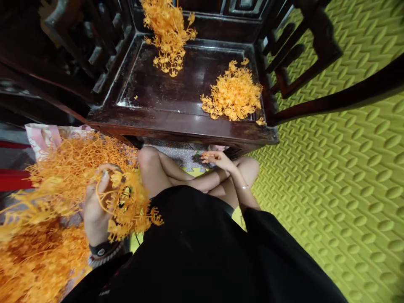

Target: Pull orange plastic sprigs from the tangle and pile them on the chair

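Observation:
My left hand (97, 202), with a dark band and a beaded bracelet at the wrist, is closed round a bunch of orange plastic sprigs (129, 210) beside my left knee. Near my right knee, my right hand (217, 159) has its fingers bent together on a small orange piece (205, 156). On the dark wooden chair seat (148, 97), a compact orange pile (235, 92) lies at the right. A longer orange bunch (168, 38) hangs down over the back part of the seat.
A large heap of orange stems (85, 155) lies at the left, in front of a pink and white bag (42, 136). More orange sprigs (38, 256) fill the lower left. Yellow-green textured matting (315, 181) covers the right side. Carved armrests flank the seat.

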{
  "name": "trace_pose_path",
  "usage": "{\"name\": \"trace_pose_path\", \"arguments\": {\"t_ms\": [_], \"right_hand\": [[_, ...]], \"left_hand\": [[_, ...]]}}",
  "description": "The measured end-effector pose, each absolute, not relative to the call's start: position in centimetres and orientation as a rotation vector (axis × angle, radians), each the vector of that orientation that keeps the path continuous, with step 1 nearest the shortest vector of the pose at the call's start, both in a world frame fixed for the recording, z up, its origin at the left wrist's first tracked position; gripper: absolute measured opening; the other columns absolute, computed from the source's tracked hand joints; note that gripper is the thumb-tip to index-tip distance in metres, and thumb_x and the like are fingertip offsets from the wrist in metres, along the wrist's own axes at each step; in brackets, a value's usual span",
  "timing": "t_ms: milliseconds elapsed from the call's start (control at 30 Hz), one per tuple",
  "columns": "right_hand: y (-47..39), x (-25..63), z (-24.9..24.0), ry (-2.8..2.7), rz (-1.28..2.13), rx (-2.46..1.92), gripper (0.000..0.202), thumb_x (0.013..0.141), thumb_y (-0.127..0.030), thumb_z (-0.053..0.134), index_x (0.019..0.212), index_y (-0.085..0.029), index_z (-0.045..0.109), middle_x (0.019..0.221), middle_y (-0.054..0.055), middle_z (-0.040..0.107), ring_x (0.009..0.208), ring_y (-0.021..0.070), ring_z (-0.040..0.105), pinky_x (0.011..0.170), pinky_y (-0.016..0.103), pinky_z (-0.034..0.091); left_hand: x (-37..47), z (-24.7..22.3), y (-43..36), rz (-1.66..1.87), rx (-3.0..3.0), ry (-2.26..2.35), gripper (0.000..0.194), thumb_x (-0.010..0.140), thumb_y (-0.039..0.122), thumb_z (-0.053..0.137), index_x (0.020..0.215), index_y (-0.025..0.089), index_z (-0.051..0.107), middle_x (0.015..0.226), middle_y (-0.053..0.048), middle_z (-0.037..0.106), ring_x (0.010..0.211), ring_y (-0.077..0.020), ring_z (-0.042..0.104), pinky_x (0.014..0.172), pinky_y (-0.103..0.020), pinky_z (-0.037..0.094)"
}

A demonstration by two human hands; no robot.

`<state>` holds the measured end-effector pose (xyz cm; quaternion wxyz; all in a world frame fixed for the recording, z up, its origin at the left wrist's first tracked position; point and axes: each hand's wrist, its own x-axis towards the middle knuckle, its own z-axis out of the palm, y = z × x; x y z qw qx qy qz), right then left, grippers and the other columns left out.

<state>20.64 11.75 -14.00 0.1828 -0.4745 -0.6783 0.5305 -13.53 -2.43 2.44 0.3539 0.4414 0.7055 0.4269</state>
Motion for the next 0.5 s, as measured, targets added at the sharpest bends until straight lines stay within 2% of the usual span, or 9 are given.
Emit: {"name": "trace_pose_path", "arguments": {"t_ms": [67, 133, 233, 300, 367, 500], "right_hand": [[10.0, 20.6, -11.0, -1.648, 1.626, -1.212, 0.046, 0.085, -0.052, 0.053, 0.110, -0.015, 0.062, 0.107, 0.012, 0.070, 0.088, 0.0198, 0.070, 0.081, 0.036, 0.055], [8.7, 20.2, -8.2, -1.364, 1.710, -1.100, 0.044, 0.083, -0.053, 0.059, 0.108, -0.017, 0.063, 0.106, 0.012, 0.070, 0.084, 0.0203, 0.071, 0.082, 0.037, 0.056], [7.7, 19.6, -4.7, -1.187, 1.677, -1.042, 0.044, 0.084, -0.055, 0.057, 0.107, -0.018, 0.064, 0.101, 0.011, 0.072, 0.075, 0.0195, 0.071, 0.079, 0.038, 0.057], [7.8, 19.2, -3.1, -1.178, 1.575, -1.037, 0.047, 0.087, -0.057, 0.051, 0.112, -0.019, 0.062, 0.105, 0.011, 0.071, 0.074, 0.0187, 0.071, 0.079, 0.038, 0.058], [8.5, 19.1, -1.7, -1.222, 1.424, -1.045, 0.050, 0.090, -0.059, 0.041, 0.120, -0.021, 0.057, 0.113, 0.011, 0.068, 0.076, 0.0177, 0.070, 0.080, 0.037, 0.058], [12.7, 19.9, 0.7, -1.389, 0.974, -1.141, 0.049, 0.094, -0.054, 0.033, 0.129, -0.023, 0.046, 0.123, 0.010, 0.062, 0.092, 0.0184, 0.067, 0.083, 0.036, 0.055]], "left_hand": [[-13.4, 1.5, -2.1, 1.267, 0.828, 1.752, 0.017, 0.081, 0.049, 0.053, 0.086, 0.052, 0.069, 0.086, 0.019, 0.073, 0.079, -0.0182, 0.070, 0.062, -0.029, 0.057], [-12.9, 0.8, -1.5, 1.284, 0.553, 1.670, 0.008, 0.076, 0.047, 0.062, 0.077, 0.047, 0.070, 0.076, 0.017, 0.072, 0.074, -0.0173, 0.070, 0.059, -0.027, 0.057], [-11.7, 0.3, -0.8, 1.213, 0.427, 1.593, 0.010, 0.074, 0.051, 0.061, 0.079, 0.044, 0.068, 0.081, 0.016, 0.073, 0.084, -0.0198, 0.071, 0.057, -0.027, 0.057], [-10.8, 0.2, -0.7, 1.191, 0.417, 1.548, 0.016, 0.074, 0.053, 0.060, 0.085, 0.042, 0.067, 0.095, 0.015, 0.074, 0.093, -0.0233, 0.070, 0.058, -0.030, 0.058], [-10.1, 0.1, -0.6, 1.179, 0.395, 1.529, 0.020, 0.073, 0.054, 0.060, 0.088, 0.041, 0.067, 0.105, 0.014, 0.073, 0.093, -0.0260, 0.070, 0.056, -0.032, 0.059], [-10.0, -0.7, -0.4, 1.151, 0.358, 1.444, 0.019, 0.072, 0.057, 0.061, 0.079, 0.041, 0.068, 0.102, 0.013, 0.074, 0.089, -0.0288, 0.071, 0.056, -0.036, 0.059]]}}
